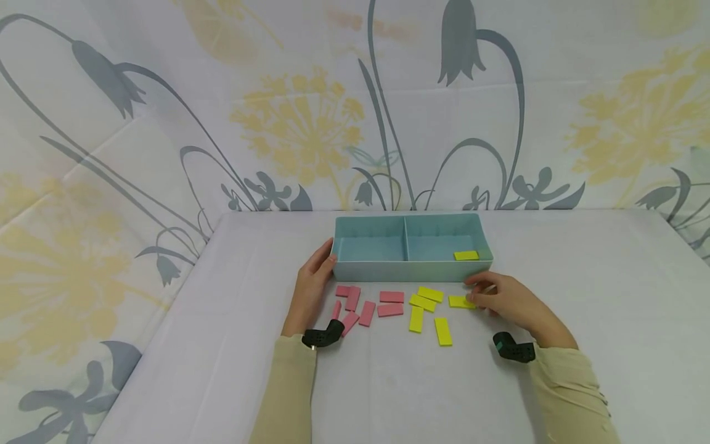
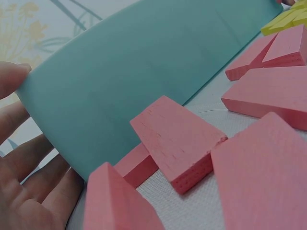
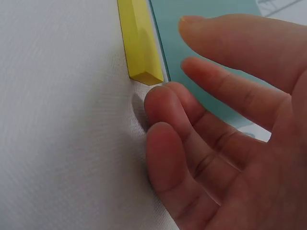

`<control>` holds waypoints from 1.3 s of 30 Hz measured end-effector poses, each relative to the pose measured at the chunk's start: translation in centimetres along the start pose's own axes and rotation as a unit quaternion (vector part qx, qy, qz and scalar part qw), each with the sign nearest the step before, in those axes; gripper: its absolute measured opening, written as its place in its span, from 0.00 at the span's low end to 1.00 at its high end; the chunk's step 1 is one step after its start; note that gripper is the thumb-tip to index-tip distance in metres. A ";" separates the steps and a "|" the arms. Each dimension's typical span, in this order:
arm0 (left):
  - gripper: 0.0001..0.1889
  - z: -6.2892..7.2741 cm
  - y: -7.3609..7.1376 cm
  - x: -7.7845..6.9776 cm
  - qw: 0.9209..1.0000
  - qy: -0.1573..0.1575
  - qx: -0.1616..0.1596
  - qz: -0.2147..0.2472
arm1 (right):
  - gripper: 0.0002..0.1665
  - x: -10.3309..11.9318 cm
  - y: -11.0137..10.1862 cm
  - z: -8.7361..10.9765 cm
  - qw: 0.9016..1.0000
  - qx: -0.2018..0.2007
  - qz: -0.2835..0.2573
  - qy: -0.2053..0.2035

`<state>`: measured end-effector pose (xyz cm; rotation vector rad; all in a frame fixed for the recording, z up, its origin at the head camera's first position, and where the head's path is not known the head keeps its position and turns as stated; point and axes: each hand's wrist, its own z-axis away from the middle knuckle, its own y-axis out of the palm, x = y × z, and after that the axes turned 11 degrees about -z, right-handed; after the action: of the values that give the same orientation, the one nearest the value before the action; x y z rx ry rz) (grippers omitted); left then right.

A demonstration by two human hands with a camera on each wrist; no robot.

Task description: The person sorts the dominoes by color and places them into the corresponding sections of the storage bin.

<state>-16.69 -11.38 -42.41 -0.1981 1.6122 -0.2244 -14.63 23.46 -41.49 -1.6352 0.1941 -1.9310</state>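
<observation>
A pale blue two-compartment box (image 1: 370, 271) stands at the back of the table, with one yellow block (image 1: 466, 255) in its right compartment. My left hand (image 1: 312, 287) touches the box's left end, thumb at the front corner and fingers along the side wall. Several pink blocks (image 1: 391, 297) lie by that hand; in the left wrist view one pink block (image 2: 177, 143) rests partly on another. My right hand (image 1: 507, 299) is at the right end of a yellow block (image 1: 459, 301) before the box. Thumb and index finger are apart in the right wrist view, holding nothing.
Several more yellow blocks (image 1: 443, 332) lie in front of the box, right of the pink ones. A white cloth (image 1: 410, 394) covers the table. Behind the box hangs a flower-patterned curtain (image 1: 421, 111). Each wrist wears a black camera (image 1: 513, 348).
</observation>
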 end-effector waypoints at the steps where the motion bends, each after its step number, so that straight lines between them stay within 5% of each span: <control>1: 0.24 0.0 0.0 0.1 1.000 0.000 0.000 0.000 | 0.24 0.0 0.1 0.0 1.000 0.000 0.003 -0.001; 13: 0.22 -1.0 0.2 2.4 1.000 -0.002 -0.015 -0.002 | 0.24 0.1 0.6 -0.1 0.999 -0.002 0.049 -0.020; 28: 0.22 -1.1 0.2 2.2 1.000 0.006 -0.017 -0.004 | 0.20 0.4 1.2 -0.5 0.993 -0.004 0.115 -0.019; 39: 0.20 -1.0 0.2 2.2 1.000 0.002 -0.016 -0.004 | 0.18 0.8 1.0 -0.2 0.994 -0.002 0.105 -0.005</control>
<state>-17.79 -11.78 -44.51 -0.2300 1.6204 -0.2052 -14.49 22.18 -41.34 -1.5603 0.3516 -1.7630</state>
